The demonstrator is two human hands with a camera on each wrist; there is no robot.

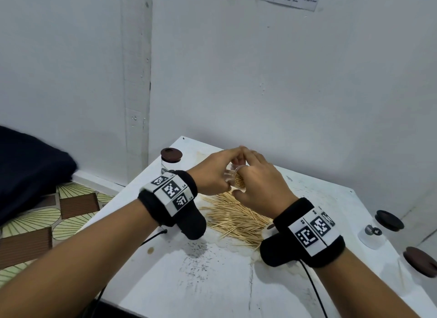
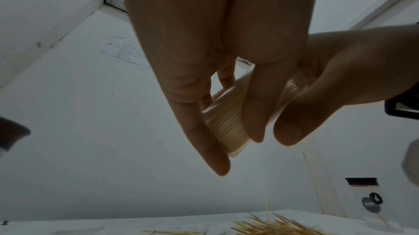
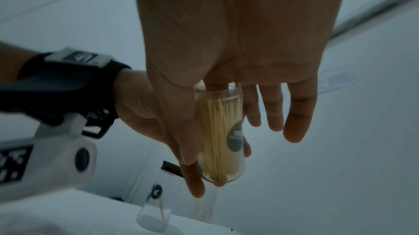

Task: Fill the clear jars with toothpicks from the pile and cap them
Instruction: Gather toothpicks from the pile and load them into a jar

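We're gripping a full, uncapped jar (image 1: 237,179) w/ both hands (image 1: 210,173) (image 1: 260,182); pile (image 1: 236,217) and other jars are still waiting.

left hand (image 2: 199,70) grips filled jar (image 2: 229,122) | right hand (image 2: 335,85) holds it | toothpicks (image 2: 272,226) below

Head view: bright, even, soft shadows; edges bend.
Left wrist view: dim, hand (image 2: 217,70) backlit.
Right wrist view: dim, blurred, wrist strap (image 3: 68,85) smeared.
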